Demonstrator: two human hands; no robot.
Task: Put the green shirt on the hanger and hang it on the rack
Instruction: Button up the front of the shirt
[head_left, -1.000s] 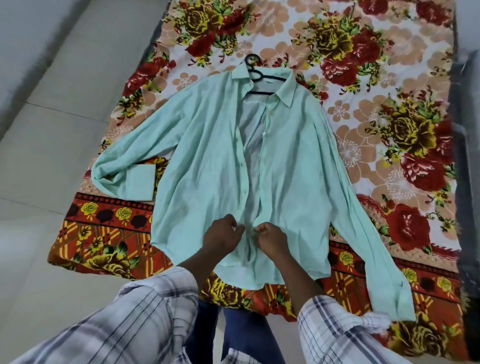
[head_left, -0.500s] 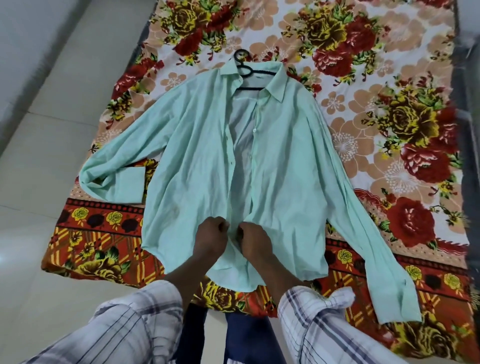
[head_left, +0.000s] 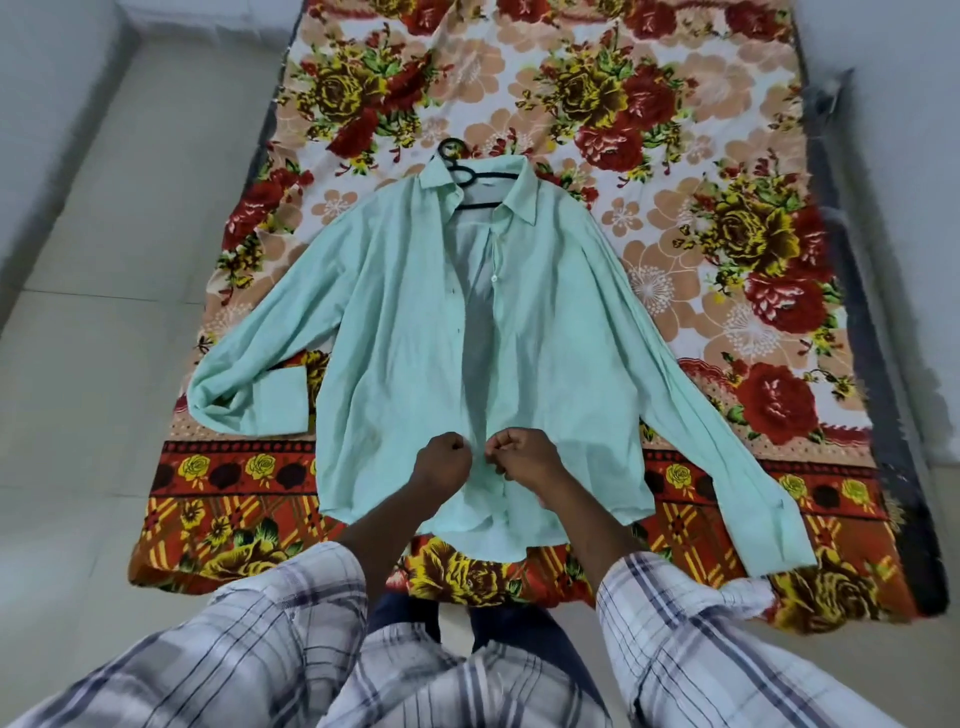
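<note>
- Green shirt (head_left: 545, 353) lies flat on the flowered sheet (head_left: 727, 130), with the hanger (head_left: 470, 179) in its collar at 12 o'clock.
- Left hand (head_left: 441, 465) and right hand (head_left: 522, 460) each pinch a front edge near 6 o'clock.
- Cloth looks thin and limp, so I would lift it by the hanger hook.

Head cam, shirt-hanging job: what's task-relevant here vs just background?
Job: green shirt; black hanger tucked inside its collar; left hand and right hand, each pinching a front edge of the shirt.
Background: floral bedsheet; tiled floor; plaid sleeves. No rack in view.
</note>
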